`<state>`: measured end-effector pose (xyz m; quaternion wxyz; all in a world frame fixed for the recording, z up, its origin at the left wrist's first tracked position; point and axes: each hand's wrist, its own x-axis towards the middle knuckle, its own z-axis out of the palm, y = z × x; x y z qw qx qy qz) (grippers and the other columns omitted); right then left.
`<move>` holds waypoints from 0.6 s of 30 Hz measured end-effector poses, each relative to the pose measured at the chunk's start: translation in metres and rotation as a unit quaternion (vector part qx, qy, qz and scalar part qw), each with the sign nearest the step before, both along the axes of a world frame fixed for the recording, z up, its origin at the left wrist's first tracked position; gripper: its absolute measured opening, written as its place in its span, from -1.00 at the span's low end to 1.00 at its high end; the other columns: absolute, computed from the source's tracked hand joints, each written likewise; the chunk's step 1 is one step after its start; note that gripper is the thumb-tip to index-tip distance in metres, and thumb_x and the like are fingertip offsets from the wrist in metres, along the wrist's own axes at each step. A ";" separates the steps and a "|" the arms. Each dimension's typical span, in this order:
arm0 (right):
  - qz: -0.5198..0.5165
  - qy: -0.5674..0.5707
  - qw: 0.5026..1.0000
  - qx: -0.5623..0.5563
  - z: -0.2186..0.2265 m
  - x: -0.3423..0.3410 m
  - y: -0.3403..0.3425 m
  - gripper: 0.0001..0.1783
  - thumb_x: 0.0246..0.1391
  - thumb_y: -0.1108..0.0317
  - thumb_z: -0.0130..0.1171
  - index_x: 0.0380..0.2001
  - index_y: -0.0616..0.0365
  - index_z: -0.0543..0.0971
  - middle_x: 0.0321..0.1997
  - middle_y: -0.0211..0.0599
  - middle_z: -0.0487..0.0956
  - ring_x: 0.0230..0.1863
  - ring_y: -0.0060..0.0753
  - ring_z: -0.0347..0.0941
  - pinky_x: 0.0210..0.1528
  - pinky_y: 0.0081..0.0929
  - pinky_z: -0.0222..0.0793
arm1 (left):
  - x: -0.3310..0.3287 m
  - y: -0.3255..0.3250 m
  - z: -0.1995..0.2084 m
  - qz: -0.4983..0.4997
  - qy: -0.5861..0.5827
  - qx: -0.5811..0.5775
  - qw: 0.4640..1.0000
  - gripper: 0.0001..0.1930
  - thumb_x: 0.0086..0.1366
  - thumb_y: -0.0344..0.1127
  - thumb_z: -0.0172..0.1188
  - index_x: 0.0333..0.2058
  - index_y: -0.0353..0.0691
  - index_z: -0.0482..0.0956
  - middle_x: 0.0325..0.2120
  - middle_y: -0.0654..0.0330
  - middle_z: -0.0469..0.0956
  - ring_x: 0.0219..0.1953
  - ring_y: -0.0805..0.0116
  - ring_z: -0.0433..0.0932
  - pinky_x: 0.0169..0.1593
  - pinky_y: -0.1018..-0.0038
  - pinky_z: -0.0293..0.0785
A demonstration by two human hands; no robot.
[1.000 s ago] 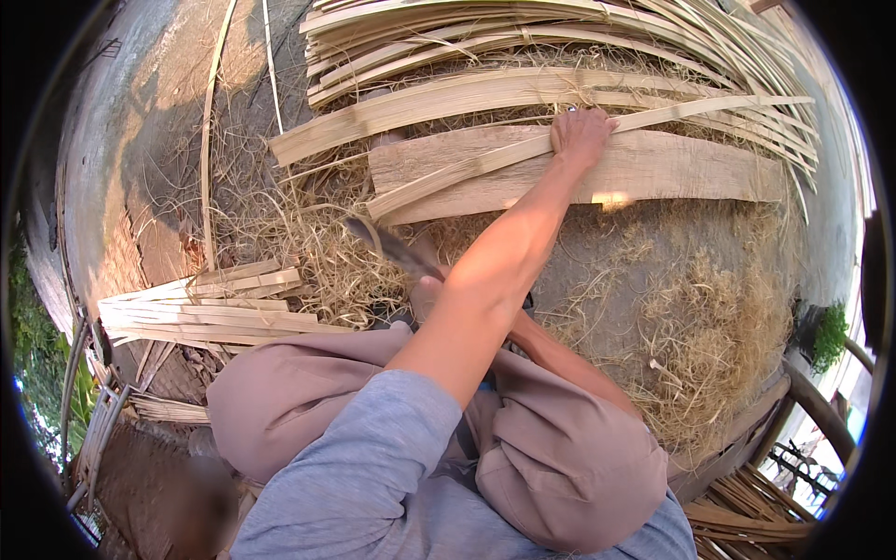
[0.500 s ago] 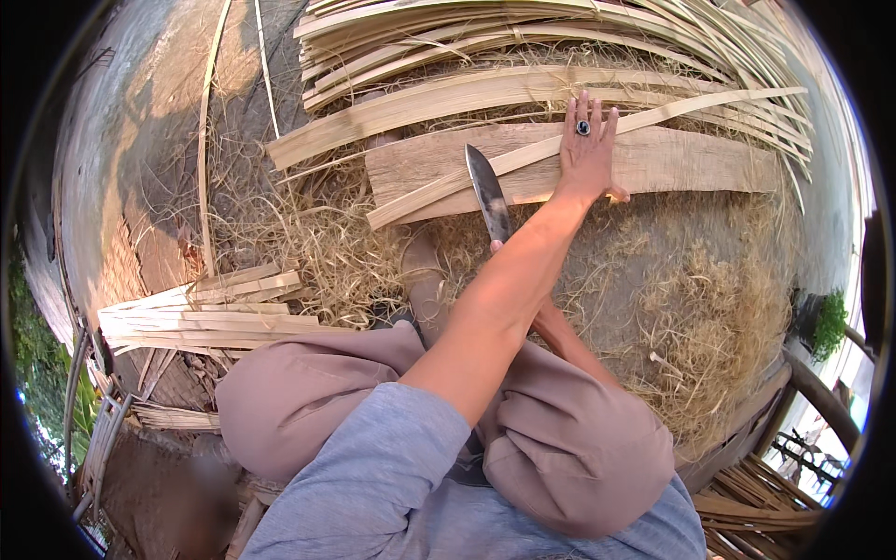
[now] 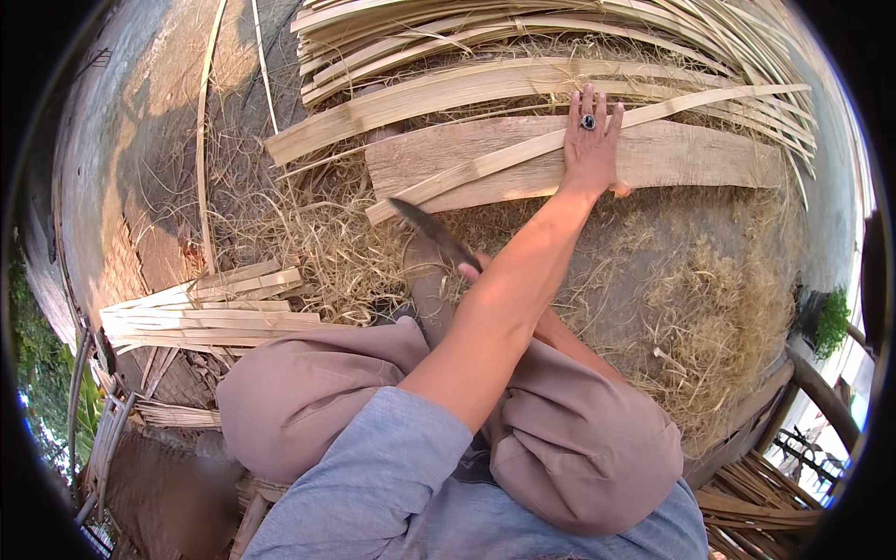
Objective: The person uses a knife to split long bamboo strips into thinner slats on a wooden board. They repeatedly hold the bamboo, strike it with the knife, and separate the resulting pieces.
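Observation:
My left arm crosses over my right. My left hand, with a ring on one finger, lies flat, fingers stretched, across a long pale bamboo strip. The strip rests slantwise on a wide wooden board. Below the strip's left end, my right hand is closed on a knife, mostly hidden behind my left forearm. The knife's dark blade points up and left, its tip close to the strip's end; whether it touches is unclear. Its handle is hidden.
Many bamboo strips lie stacked beyond the board. Curly shavings cover the ground left of the knife, with more at the right. A bundle of short strips lies by my left knee. Bent poles stand at far right.
My right hand has moved the knife left and down; its blade, which lay over the strip, now tilts further left near the strip's end. My left hand stays on the strip.

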<state>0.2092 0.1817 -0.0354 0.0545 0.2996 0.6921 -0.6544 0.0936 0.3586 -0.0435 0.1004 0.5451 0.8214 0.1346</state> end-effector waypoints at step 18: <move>-0.058 -0.069 0.983 -0.160 0.011 -0.019 -0.007 -0.45 0.35 -0.17 0.21 -0.30 0.18 0.53 -0.48 -0.40 0.44 -0.37 -0.49 0.40 -0.26 -0.42 0.38 | 0.000 0.000 0.014 -0.013 -0.011 -0.029 0.999 0.52 -0.22 0.52 0.48 0.56 -0.09 -0.17 0.56 -0.13 -0.21 0.57 -0.24 -0.55 0.54 -0.08 -0.76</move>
